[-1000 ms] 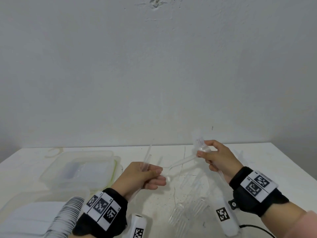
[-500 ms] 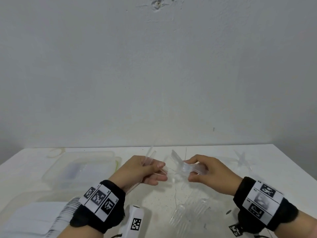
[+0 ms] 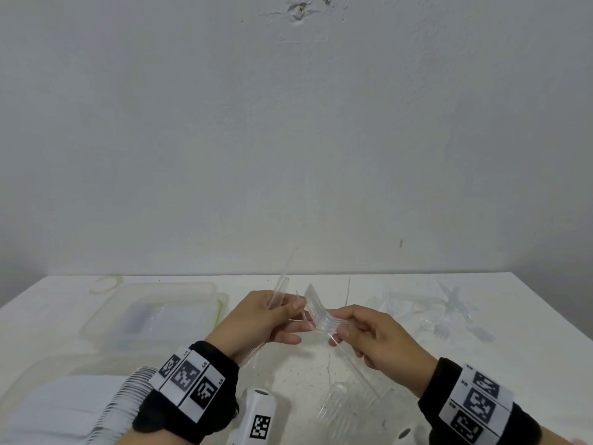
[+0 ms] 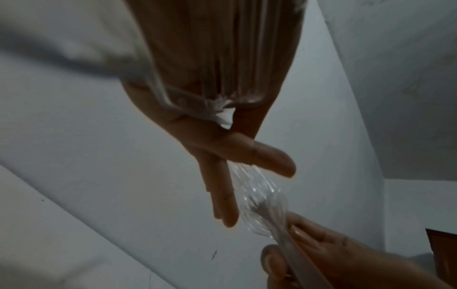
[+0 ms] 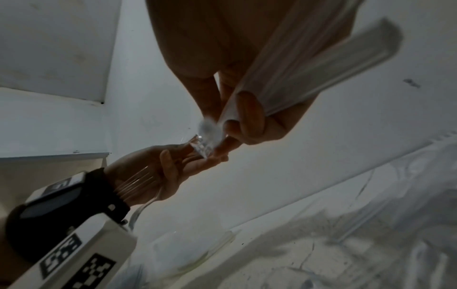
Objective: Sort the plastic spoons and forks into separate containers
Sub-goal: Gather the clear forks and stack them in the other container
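Observation:
Both hands meet above the middle of the white table (image 3: 529,303). My left hand (image 3: 293,319) grips a bundle of clear plastic handles (image 3: 278,295) that sticks up past its fingers; the same bundle (image 4: 222,58) lies across the palm. My right hand (image 3: 340,324) pinches a nested stack of clear utensils (image 3: 316,311) by the handles. The stack's bowl ends (image 4: 259,201) look like spoons and touch my left thumb and fingers. Loose clear forks (image 3: 346,403) lie just below the hands. Several more clear utensils (image 3: 449,316) lie at the right.
A clear lidded container (image 3: 154,313) stands at the left. Nearer me is another container (image 3: 48,374) holding a ridged white stack (image 3: 128,393). A rubber band (image 3: 106,282) lies by the wall. The table's right edge slants close to the scattered cutlery.
My right hand has come down and leftward from its raised position with its clear stack, which now reaches the left fingers. The left hand has stayed put with its bundle.

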The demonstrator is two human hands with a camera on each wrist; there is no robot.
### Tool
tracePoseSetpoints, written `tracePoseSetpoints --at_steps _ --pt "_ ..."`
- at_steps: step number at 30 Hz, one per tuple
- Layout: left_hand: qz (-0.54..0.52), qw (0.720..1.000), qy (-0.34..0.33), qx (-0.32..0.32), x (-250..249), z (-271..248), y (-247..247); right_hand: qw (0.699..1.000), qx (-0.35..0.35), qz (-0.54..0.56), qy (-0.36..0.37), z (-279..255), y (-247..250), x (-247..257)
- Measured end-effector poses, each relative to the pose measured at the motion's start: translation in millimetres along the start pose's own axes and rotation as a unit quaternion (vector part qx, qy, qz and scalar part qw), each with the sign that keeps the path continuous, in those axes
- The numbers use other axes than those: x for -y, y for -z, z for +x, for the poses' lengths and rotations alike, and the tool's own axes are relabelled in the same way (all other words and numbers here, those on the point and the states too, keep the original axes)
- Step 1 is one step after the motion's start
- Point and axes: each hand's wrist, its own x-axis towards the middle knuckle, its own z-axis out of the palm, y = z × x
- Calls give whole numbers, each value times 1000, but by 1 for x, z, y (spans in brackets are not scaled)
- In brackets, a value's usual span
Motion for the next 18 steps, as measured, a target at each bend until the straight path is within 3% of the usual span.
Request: tracePoseSetpoints --at_steps 6,9,12,14,18 --pt "-20 1000 -12 -11 3 3 -7 998 -1 -24 52 -4 -13 -7" --pt "-20 1000 -13 -19 4 4 -12 999 0 12 29 -5 -18 -11" --pt "-26 999 -3 -30 7 3 -14 996 -60 71 -3 -2 -11 -3" --pt "-12 999 8 -35 9 3 -16 992 -105 74 16 3 -3 9" --pt "43 999 16 -4 13 4 -25 992 -104 37 62 14 -4 31"
